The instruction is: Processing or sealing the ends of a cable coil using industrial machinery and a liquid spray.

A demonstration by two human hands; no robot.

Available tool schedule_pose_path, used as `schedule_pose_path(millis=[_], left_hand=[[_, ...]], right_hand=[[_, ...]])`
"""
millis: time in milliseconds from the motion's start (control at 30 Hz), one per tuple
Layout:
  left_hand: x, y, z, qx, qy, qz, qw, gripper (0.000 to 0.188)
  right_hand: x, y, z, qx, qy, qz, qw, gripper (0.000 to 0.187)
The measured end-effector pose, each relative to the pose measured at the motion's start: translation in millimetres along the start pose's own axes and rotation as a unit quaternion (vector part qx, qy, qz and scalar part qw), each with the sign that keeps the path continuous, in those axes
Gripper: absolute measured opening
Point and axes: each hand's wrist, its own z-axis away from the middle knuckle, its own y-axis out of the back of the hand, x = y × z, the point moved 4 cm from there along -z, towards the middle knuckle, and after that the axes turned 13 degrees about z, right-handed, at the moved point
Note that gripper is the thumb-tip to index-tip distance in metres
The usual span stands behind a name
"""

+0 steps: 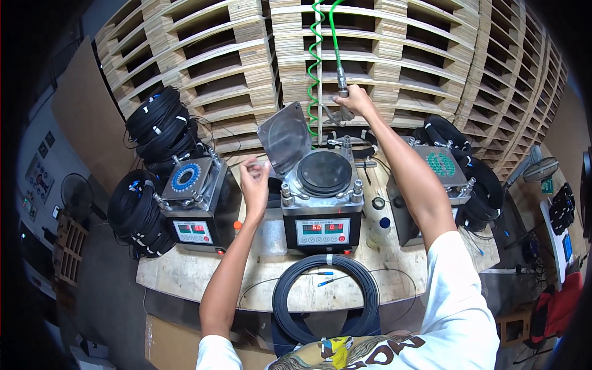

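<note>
My right hand (354,102) is wrapped round an air blow gun (342,88) on a green hose, raised behind the middle polishing machine. My left hand (254,177) is closed, fingertips pinched together, left of that machine; what they hold, if anything, I cannot make out. Close to those fingers a square metal plate (285,139) stands tilted up behind the round dark polishing disc (324,172) of the middle machine (317,232). In front of me a coil of black cable (282,300) hangs over the table edge, its blue-tipped connectors (324,283) lying inside the ring.
A similar machine with a blue-ringed plate (186,177) stands left; another with green fittings (439,163) stands right. Black cable coils (139,206) pile beside them. Bottles (378,232) and a clear container (271,235) flank the middle machine. Wooden pallets (296,80) rise behind the table (179,271).
</note>
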Motion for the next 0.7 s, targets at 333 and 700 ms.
schedule_pose_path(millis=[333, 700], left_hand=[[-50.9, -21.8, -4.8, -0.152, 0.090, -0.033, 0.984, 0.037], [-67.1, -29.2, -8.6, -0.117, 0.150, 0.029, 0.981, 0.033]], right_hand=[[37.8, -25.9, 21.3, 0.085, 0.036, -0.059, 0.994, 0.041], [124.1, -47.6, 294.8, -0.193, -0.002, -0.058, 0.979, 0.042]])
